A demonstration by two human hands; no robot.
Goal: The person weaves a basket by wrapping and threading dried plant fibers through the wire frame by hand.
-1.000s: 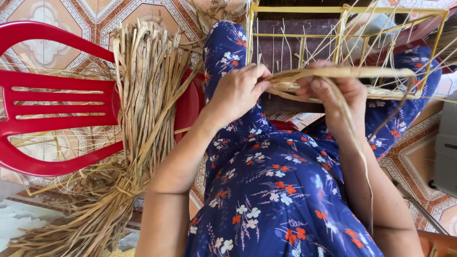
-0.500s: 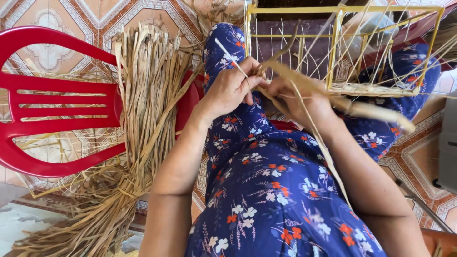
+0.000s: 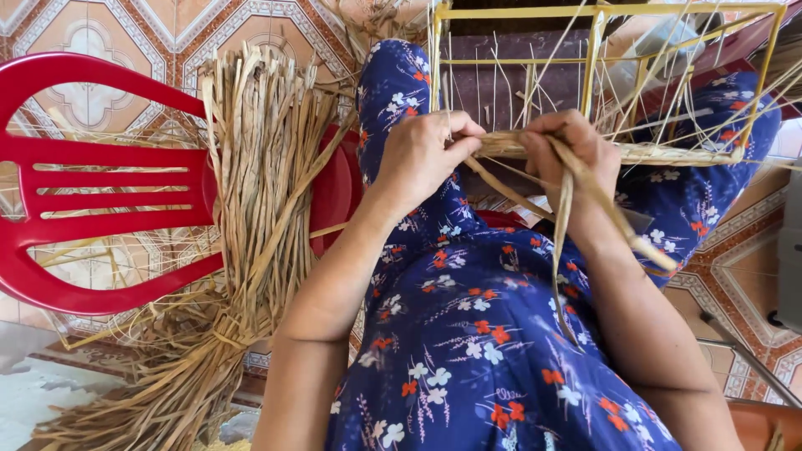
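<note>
A yellow wire frame [image 3: 595, 58] rests across my knees, its lower rail wrapped in dry straw strands [image 3: 668, 153]. My left hand [image 3: 422, 154] pinches the woven straw at the rail's left end. My right hand [image 3: 572, 154] grips loose straw strands [image 3: 565, 225] that hang down over my blue floral lap [image 3: 484, 334]. Both hands sit close together at the near rail of the frame.
A tied bundle of dry straw [image 3: 259, 184] leans on a red plastic chair [image 3: 92, 179] lying to my left. Patterned floor tiles [image 3: 735, 267] surround me. A grey object [image 3: 789, 250] stands at the right edge.
My hands have moved from pulling a long strand sideways to gripping it at the frame's near rail; the loose ends now hang down over my lap.
</note>
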